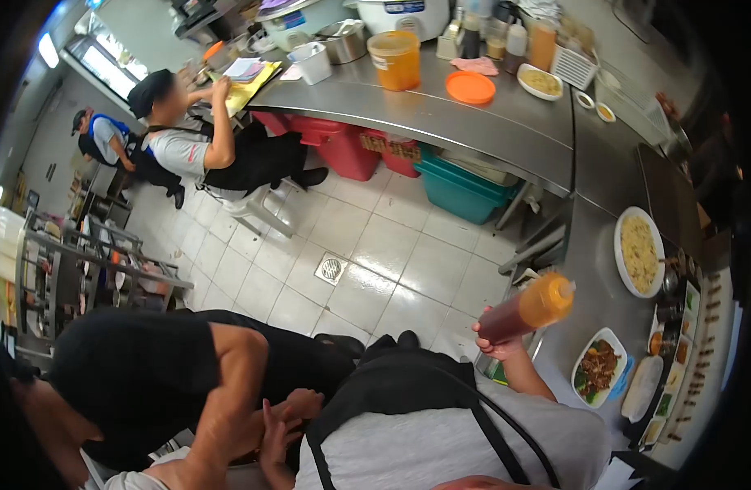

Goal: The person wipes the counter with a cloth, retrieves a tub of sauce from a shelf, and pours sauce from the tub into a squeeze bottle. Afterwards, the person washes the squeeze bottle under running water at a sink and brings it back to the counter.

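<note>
My right hand (500,333) is wrapped around the lower part of a squeeze bottle (529,309) with dark red-brown contents and an orange-yellow upper part. The bottle's nozzle points toward the steel counter (547,363). Just past it on the counter stands a white dish of meat and green vegetables (599,367). A larger oval dish of fried rice (638,251) sits farther up the counter. Low in the view, my left hand (276,437) has its fingers stretched out beside a co-worker's hand (303,404); I see nothing held in it.
A co-worker in a black cap (138,384) leans close on my left. Another person (187,139) sits on a white stool (261,212) at the far counter (351,94), which holds tubs, bottles and an orange lid (470,87). Topping containers (674,380) line the right side. A floor drain (330,269) lies between.
</note>
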